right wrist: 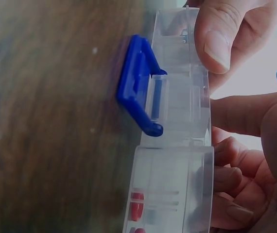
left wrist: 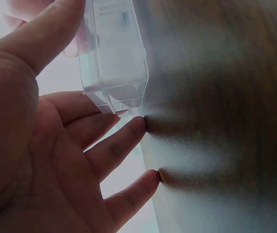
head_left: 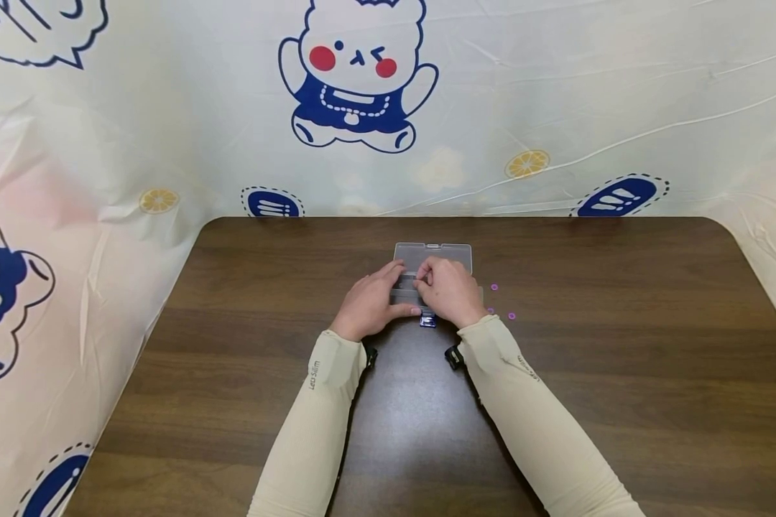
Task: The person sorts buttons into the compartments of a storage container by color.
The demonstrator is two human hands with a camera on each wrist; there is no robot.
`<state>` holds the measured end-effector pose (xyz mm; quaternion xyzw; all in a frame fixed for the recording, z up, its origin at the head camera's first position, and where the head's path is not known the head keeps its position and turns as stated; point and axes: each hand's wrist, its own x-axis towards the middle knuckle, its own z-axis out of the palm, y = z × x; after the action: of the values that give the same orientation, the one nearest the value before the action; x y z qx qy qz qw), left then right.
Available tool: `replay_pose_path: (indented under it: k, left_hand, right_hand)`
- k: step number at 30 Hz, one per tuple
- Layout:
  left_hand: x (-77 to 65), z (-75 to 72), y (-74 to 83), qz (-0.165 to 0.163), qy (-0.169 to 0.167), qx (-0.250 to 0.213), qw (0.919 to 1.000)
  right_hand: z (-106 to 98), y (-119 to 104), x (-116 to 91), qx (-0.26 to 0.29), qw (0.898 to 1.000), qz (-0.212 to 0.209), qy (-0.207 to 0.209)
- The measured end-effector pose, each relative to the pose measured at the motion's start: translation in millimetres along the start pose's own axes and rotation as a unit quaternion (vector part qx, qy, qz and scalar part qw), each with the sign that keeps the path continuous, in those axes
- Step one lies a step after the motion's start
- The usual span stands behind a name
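Steadying a clear, rectangular plastic compartment box [head_left: 405,296] on the brown wood-grain worktop's [head_left: 207,402] far part: left hand [head_left: 375,301], fingers straight. Right hand [head_left: 451,291] curled above; whether pinching anything, can't tell. Box probably light, stiff, slippery; best held by end walls.

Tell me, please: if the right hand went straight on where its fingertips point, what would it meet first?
Probably the inside of the clear box: the right hand points into it from above. Which inner part comes first, I cannot tell; depth is unclear.
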<state>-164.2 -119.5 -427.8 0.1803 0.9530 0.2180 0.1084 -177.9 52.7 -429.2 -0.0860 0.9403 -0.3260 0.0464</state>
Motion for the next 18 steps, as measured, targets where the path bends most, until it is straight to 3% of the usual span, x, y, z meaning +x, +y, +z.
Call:
replay_pose_path:
  k: [13, 18]
  left_hand:
    - [-0.4, -0.9, 0.4, -0.002, 0.0, 0.003, 1.0]
    - [-0.2, -0.7, 0.1, -0.002, 0.001, 0.003, 1.0]
  right_hand:
    - [-1.6, -1.1, -0.5, 0.01, 1.0, -0.007, 0.0]
    - [-5.2, 0.4, -0.3, 0.023, 0.999, -0.027, 0.005]
